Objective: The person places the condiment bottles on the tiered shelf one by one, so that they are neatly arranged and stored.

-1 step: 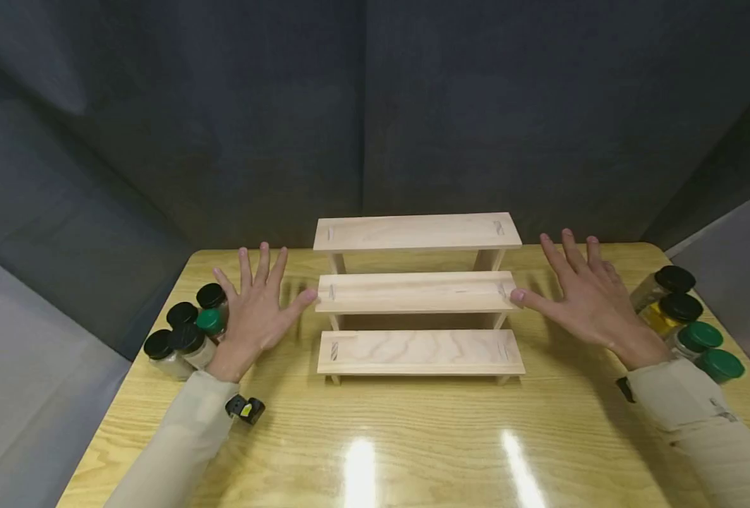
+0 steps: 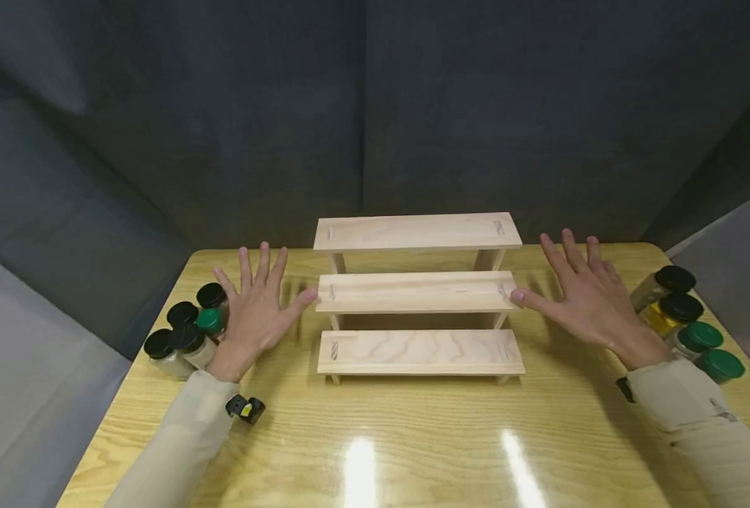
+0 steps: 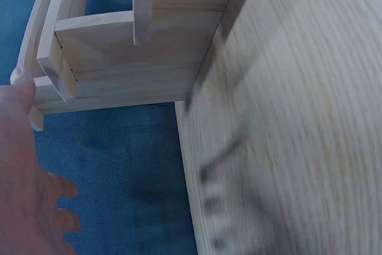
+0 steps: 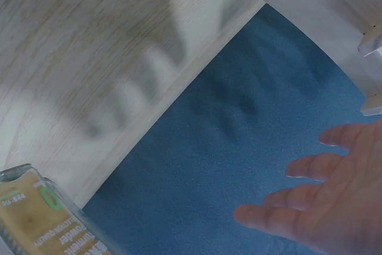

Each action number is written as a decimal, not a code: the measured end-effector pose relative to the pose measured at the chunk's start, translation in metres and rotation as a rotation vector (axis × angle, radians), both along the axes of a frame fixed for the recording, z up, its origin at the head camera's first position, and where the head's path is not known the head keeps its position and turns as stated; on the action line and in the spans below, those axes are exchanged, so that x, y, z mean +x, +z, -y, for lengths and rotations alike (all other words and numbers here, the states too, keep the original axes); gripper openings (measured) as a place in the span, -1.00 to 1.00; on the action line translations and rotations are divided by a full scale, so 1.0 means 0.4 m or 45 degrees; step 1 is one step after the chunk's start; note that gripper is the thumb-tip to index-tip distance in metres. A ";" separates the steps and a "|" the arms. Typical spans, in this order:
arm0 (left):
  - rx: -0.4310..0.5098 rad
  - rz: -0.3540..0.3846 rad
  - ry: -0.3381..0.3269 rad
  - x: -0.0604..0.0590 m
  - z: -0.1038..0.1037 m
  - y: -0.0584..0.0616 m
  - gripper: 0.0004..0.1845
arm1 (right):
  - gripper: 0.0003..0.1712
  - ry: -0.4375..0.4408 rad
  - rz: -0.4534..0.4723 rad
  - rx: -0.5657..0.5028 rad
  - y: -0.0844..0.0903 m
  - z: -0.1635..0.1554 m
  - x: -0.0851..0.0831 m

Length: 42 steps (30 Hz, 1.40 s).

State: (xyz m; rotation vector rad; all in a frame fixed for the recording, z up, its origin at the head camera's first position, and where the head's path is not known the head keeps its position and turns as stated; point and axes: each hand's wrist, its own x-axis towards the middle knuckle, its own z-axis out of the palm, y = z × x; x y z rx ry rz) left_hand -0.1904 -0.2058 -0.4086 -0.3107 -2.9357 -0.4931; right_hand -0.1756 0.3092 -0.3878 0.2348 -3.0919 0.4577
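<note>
Left hand (image 2: 252, 317) at nine o'clock, right hand (image 2: 590, 303) at three, both spread wide beside the wooden three-step shelf (image 2: 415, 293).

Left hand (image 2: 255, 316) and right hand (image 2: 589, 303) splayed

Your left wrist view cuts off your left grip (image 3: 24, 171) and the wooden rack (image 3: 113, 64). Near the right edge of the tabletop (image 2: 286, 451), your right sleeve (image 2: 686, 398) hides part of a green-lidded jar (image 2: 698, 337); the near edge falls outside your head view. In your right wrist view, a label (image 4: 51, 222) has blurred fine print.
</note>
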 end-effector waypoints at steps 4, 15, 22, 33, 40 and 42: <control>-0.013 0.015 -0.004 0.001 -0.005 0.004 0.24 | 0.36 0.007 -0.004 0.007 0.002 -0.006 0.006; 0.287 -0.072 -0.104 0.090 -0.034 0.037 0.01 | 0.18 -0.022 -0.188 -0.136 0.075 -0.019 0.120; 0.825 0.014 -0.175 0.209 -0.084 0.018 -0.23 | 0.08 -0.044 -0.685 -0.320 0.117 -0.047 0.263; 1.442 0.582 0.071 0.230 -0.124 -0.045 -0.36 | -0.04 -0.601 -0.725 -0.574 0.037 -0.203 0.432; 1.588 0.701 0.134 0.219 -0.135 -0.066 -0.42 | 0.04 -0.822 -0.403 -0.567 -0.022 -0.247 0.468; 1.619 0.716 0.122 0.218 -0.142 -0.070 -0.44 | 0.03 -0.828 -0.376 -0.536 -0.031 -0.257 0.474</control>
